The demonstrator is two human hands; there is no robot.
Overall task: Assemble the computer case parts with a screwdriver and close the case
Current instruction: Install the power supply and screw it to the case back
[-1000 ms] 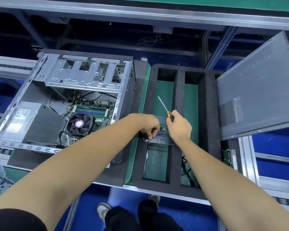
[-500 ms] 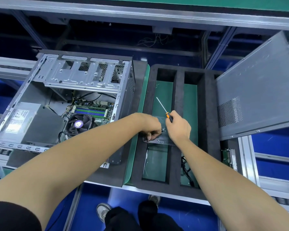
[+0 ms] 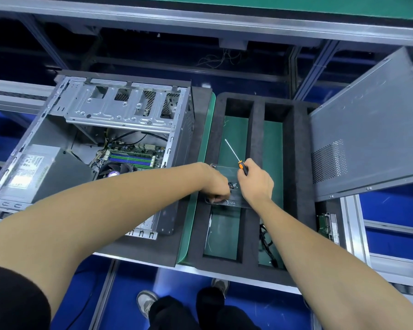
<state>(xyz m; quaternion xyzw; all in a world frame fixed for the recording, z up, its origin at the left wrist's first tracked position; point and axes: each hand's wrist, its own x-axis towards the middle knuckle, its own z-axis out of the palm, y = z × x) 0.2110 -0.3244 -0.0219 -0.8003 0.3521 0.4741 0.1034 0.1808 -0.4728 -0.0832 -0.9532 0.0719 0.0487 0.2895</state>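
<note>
Orange-handled screwdriver (image 3: 242, 166) is sitting gripped in the right hand (image 3: 256, 181) at frame centre; left hand (image 3: 216, 188) is pinching at a small clear bag (image 3: 227, 184), apparently for screws; steadying the bag should help; open case (image 3: 100, 144) is waiting upper left.

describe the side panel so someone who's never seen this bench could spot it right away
Start at the black foam tray in the middle of the bench, right of the open computer case. Leaning up from the tray's right edge is the side panel: a large flat grey metal sheet, tilted, with a perforated vent patch low on its left.
</note>
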